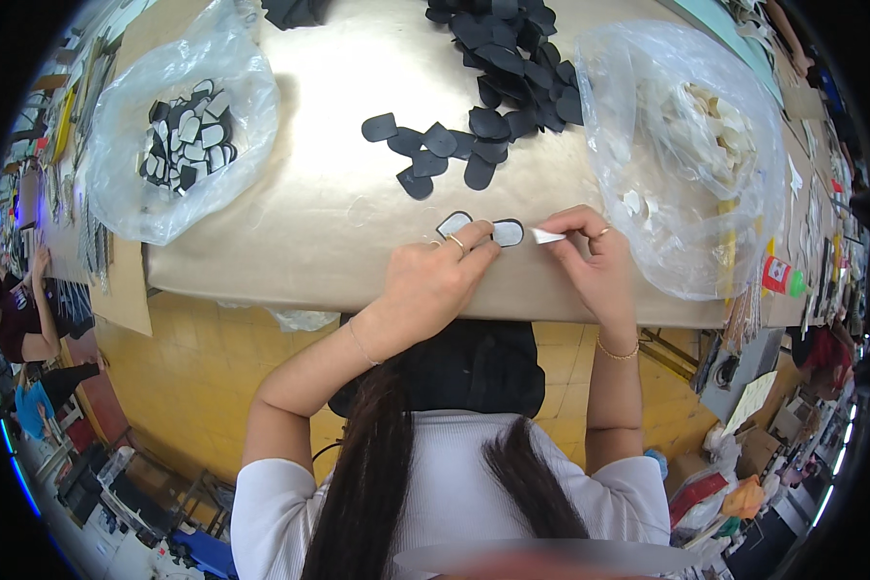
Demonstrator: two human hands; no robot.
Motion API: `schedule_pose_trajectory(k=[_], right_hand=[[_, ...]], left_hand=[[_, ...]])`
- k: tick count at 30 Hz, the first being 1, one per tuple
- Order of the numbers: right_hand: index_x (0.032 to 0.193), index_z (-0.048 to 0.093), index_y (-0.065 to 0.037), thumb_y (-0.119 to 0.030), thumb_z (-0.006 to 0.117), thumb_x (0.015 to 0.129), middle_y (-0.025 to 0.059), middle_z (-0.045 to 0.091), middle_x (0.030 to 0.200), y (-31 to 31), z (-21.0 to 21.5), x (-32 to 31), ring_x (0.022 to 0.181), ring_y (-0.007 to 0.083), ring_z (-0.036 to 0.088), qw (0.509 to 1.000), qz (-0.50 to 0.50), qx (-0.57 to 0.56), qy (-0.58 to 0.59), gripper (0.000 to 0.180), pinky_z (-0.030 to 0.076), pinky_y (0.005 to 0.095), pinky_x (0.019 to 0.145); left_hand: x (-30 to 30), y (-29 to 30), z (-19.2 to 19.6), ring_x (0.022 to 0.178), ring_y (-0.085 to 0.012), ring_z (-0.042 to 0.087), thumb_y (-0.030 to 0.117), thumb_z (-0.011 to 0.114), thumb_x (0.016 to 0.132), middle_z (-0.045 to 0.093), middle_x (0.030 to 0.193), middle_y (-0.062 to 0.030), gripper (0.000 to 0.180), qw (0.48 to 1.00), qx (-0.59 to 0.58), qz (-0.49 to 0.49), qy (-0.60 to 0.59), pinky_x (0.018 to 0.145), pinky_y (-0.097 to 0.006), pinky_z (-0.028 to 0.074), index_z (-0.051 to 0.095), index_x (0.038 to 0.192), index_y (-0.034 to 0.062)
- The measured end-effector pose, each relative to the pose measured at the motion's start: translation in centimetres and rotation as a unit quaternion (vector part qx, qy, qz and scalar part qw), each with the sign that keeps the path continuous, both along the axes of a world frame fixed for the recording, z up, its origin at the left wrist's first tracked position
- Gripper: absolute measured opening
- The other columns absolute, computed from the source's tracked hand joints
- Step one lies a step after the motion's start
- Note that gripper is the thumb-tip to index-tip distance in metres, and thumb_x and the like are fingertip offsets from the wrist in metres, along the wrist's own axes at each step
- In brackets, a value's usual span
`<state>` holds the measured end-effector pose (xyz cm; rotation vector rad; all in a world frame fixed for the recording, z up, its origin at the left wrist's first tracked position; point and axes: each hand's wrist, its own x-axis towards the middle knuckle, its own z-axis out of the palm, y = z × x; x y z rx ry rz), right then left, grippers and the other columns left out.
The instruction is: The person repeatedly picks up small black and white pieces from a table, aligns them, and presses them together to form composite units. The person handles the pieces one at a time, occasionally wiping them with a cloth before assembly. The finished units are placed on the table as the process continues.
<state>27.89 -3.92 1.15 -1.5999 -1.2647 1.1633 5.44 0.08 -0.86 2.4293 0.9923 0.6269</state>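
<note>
Two small black rounded pieces with white patches lie side by side near the table's front edge: the left piece (453, 224) and the right piece (508, 232). My left hand (425, 285) comes down over them, its fingers closed at the left edge of the right piece, which they hold against the table. Just right of it, my right hand (594, 259) pinches a small white patch (548, 236) between thumb and fingertips. Past my hands lies a loose group of plain black pieces (440, 140), leading to a larger heap (512, 58).
On the left of the table (300, 222) sits an open clear plastic bag (246, 116) with several black-and-white pieces inside. A second clear bag (628, 145) on the right holds whitish scraps (720, 135). A small red-and-white bottle with a green cap (778, 276) stands beyond it.
</note>
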Motion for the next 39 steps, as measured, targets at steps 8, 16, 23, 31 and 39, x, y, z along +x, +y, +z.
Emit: schedule_pose_trajectory(k=[8,16,23,31,39], right_hand=[[0.099,0.072,0.001,-0.004,0.071,0.093,0.0032,0.066,0.089,2.3,0.0,-1.2,0.076,0.0096,0.061,0.995,-0.026,0.095,-0.016,0.008,0.049,0.0242,0.07],[0.101,0.073,0.001,-0.006,0.071,0.094,0.0029,0.066,0.09,2.7,-0.6,-1.6,0.074,0.0094,0.061,0.994,-0.051,0.095,-0.016,0.01,0.049,0.0243,0.069],[0.105,0.071,0.003,-0.009,0.07,0.096,0.0037,0.07,0.089,2.0,-1.0,-1.4,0.078,0.0099,0.069,0.99,-0.112,0.027,0.076,0.015,0.053,0.0226,0.068],[0.105,0.069,0.002,-0.013,0.072,0.097,0.0036,0.072,0.088,2.4,-0.6,-1.4,0.078,0.0091,0.071,0.984,-0.13,-0.067,0.105,0.017,0.052,0.02,0.067],[0.091,0.075,0.001,-0.014,0.077,0.09,0.0042,0.066,0.094,3.8,-1.1,-2.5,0.079,0.0159,0.065,0.984,-0.076,0.131,-0.097,0.015,0.051,0.0289,0.065]], left_hand=[[0.2,4.8,0.5,0.068,-0.024,0.068,0.015,0.074,0.088,0.066,0.098,-0.0019,0.014,0.993,0.023,0.116,-0.003,0.058,-0.035,0.055,0.073,0.102,0.0113],[1.4,6.5,0.6,0.068,-0.0246,0.067,0.02,0.076,0.085,0.064,0.095,-0.002,0.019,0.994,0.025,0.075,0.071,0.059,-0.036,0.054,0.073,0.101,0.0117],[1.0,7.1,1.2,0.068,-0.0264,0.067,0.02,0.073,0.087,0.062,0.1,-0.0051,0.016,0.995,-0.023,0.016,0.096,0.058,-0.037,0.054,0.068,0.099,0.0096],[1.0,6.0,0.6,0.072,-0.0254,0.068,0.024,0.077,0.086,0.063,0.091,-0.0026,0.015,0.997,-0.026,0.039,0.067,0.061,-0.037,0.054,0.072,0.095,0.0128],[-0.5,3.3,0.4,0.064,-0.0203,0.066,0.02,0.077,0.086,0.062,0.091,-0.0009,0.015,0.996,0.018,0.084,0.012,0.053,-0.035,0.051,0.072,0.099,0.0143]])
